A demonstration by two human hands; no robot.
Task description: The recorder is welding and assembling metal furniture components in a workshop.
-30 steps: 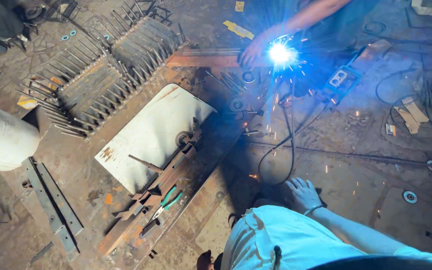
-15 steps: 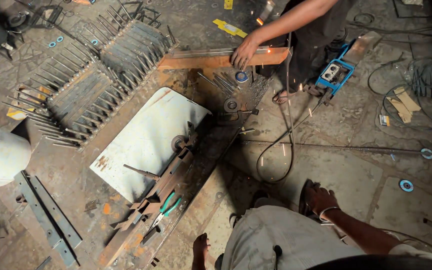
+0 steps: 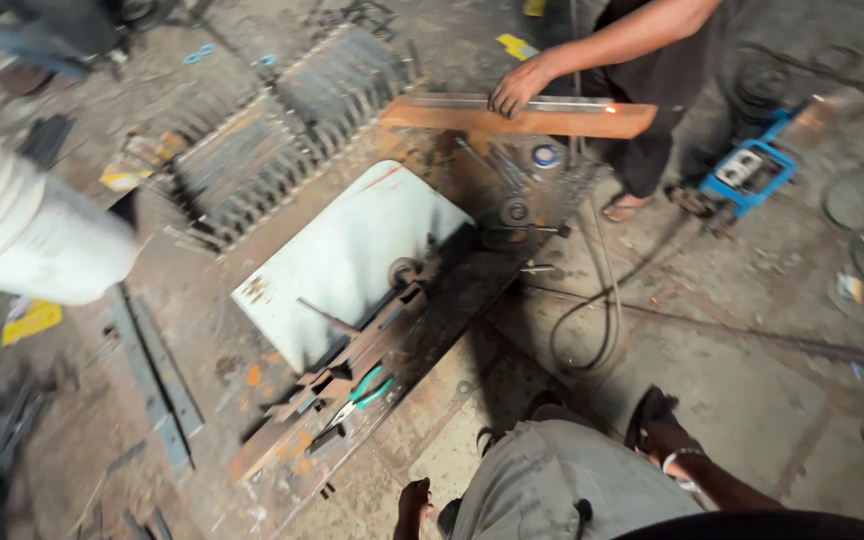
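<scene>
1. Sensibly, both hands sit low by the knees, well apart from the co-worker's hand (image 3: pixel 517 90) on the rusty bar (image 3: pixel 562 118); staying clear of its glowing spot seems wise.
2. Right hand (image 3: pixel 664 435): wrist bent, grip open, fingers down on the floor (image 3: pixel 752 330), holding nothing.
3. Left hand (image 3: pixel 414 500): curled, so I cannot tell its grip; the green-handled pliers (image 3: pixel 367 387) lie near, ahead and slightly left of it.
</scene>
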